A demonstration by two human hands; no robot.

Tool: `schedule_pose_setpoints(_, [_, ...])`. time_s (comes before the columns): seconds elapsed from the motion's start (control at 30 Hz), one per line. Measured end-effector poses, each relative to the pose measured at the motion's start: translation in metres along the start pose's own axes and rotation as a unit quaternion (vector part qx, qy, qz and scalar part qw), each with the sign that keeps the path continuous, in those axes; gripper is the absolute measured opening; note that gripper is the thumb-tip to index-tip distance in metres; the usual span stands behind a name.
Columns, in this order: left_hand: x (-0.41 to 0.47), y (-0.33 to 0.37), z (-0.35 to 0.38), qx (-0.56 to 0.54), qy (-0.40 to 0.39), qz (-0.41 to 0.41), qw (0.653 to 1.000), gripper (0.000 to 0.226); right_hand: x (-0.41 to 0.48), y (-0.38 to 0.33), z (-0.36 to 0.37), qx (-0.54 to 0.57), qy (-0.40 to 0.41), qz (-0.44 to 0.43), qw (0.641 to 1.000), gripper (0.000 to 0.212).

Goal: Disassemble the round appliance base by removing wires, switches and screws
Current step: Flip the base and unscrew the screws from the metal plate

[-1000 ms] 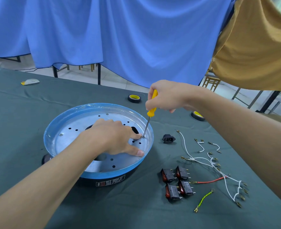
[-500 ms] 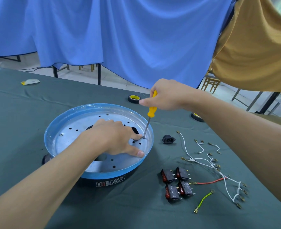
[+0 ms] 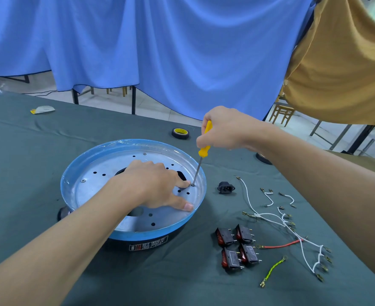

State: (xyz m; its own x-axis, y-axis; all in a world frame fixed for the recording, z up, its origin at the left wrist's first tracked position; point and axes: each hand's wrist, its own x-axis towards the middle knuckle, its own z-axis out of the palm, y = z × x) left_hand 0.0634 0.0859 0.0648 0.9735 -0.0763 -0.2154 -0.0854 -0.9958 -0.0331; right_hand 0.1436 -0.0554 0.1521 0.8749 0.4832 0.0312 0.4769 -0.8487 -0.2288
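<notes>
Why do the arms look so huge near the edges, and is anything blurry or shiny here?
Head view: the wide-angle lens stretches both forearms toward the corners; soft, even light, only a faint shadow under the left hand; mild sheen on the round base; screwdriver in the right hand, switches and wires sharp, no motion blur.

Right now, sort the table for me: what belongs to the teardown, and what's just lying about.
Job in hand: base; screwdriver gripped by right hand; screw under its tip; left hand pressing the base; switches; wires; socket.

Lying about: tape roll; second roll, half hidden by the right arm; scrap, far left.
</notes>
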Motion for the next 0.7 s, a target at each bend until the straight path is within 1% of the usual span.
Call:
schedule_pose_setpoints(0.07, [0.0001,-0.0003,0.0001,-0.002,-0.001,0.0,1.0,0.073,0.0002,-0.0008,-0.0007,-0.004,-0.025,0.012,1.0,0.024])
schedule_pose_setpoints(0.1, [0.0004,-0.0005,0.0003,-0.003,-0.001,0.0,1.0,0.073,0.0001,-0.0015,-0.0007,-0.008,-0.027,0.016,0.999,0.025])
schedule_pose_setpoints(0.2, [0.0008,-0.0008,0.0009,-0.008,-0.002,0.002,1.0,0.072,0.0004,-0.0004,0.0004,-0.043,0.008,0.01,0.999,0.044])
schedule_pose_setpoints(0.23, [0.0009,-0.0009,0.0011,-0.009,-0.002,0.001,1.0,0.072,0.0,0.0005,0.0012,-0.048,0.021,-0.004,0.999,0.044])
schedule_pose_setpoints(0.27, [0.001,-0.001,0.0012,-0.009,-0.003,0.001,1.0,0.073,-0.0005,0.0009,0.0021,-0.041,0.027,-0.016,0.999,0.04])
schedule_pose_setpoints(0.33, [0.0014,-0.0012,0.0012,-0.01,-0.001,0.001,1.0,0.073,-0.001,0.0022,0.0016,-0.002,0.024,-0.023,0.999,0.021])
schedule_pose_setpoints(0.37, [0.0016,-0.0014,0.0013,-0.01,0.0,0.001,1.0,0.073,-0.0013,0.0021,0.0012,0.019,0.017,-0.019,0.999,0.017])
schedule_pose_setpoints(0.4, [0.0017,-0.0016,0.0015,-0.011,0.002,0.002,1.0,0.073,-0.0012,0.0019,0.0008,0.036,0.003,-0.011,0.999,0.021])
schedule_pose_setpoints(0.47, [0.002,-0.0018,0.0019,-0.012,0.004,0.003,1.0,0.073,0.0003,0.0016,0.002,0.043,-0.013,0.007,0.999,0.035])
schedule_pose_setpoints(0.53, [0.0019,-0.0019,0.0023,-0.014,0.003,0.003,1.0,0.073,0.0009,0.0019,0.0038,0.021,0.016,0.012,1.0,0.045])
schedule_pose_setpoints(0.6, [0.0019,-0.002,0.0022,-0.016,0.002,0.003,1.0,0.073,0.0001,0.0019,0.0045,0.001,0.054,-0.004,0.999,0.042])
schedule_pose_setpoints(0.7, [0.002,-0.0022,0.0014,-0.016,0.003,0.004,1.0,0.074,-0.0019,0.001,0.0027,0.029,0.058,-0.023,0.998,0.02])
